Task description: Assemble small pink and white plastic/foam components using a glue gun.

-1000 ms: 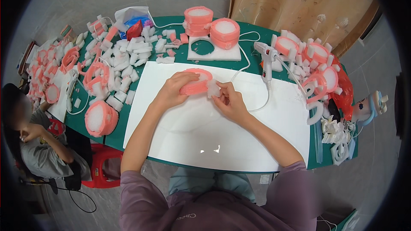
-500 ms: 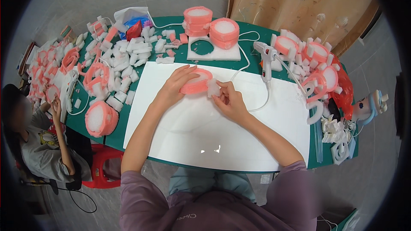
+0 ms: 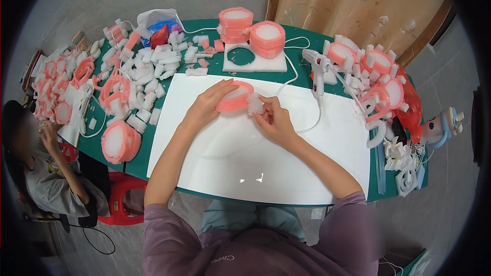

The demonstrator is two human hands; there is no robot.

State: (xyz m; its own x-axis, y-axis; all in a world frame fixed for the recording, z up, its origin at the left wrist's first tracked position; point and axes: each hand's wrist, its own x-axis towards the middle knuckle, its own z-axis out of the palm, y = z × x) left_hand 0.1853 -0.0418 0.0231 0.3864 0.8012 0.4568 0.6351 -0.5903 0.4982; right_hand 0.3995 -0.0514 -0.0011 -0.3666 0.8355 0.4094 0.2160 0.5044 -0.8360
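A round foam piece (image 3: 234, 105) with a pink rim and a white middle is tilted above the white board (image 3: 230, 158). My left hand (image 3: 208, 103) grips it by its left side, fingers over the top edge. Between the thumb and fingers of my right hand (image 3: 273, 120) is a small white foam block (image 3: 254, 104), held against the right side of the pink rim. Whether the block is stuck to the rim I cannot tell. Beyond my right hand a white hot glue gun (image 3: 318, 71) stands on the board's far edge.
Stacked pink-and-white foam rounds (image 3: 268, 38) stand behind a white foam sheet with a round hole (image 3: 271, 65). White foam blocks (image 3: 158, 64) heap at left. More foam rounds (image 3: 378, 64) and a red bag (image 3: 411, 117) lie right. A co-worker (image 3: 56, 168) sits at left.
My hands and the foam pieces stay nearly in place. At left, the co-worker's hand has risen toward the head, and a foam round now lies apart from it.
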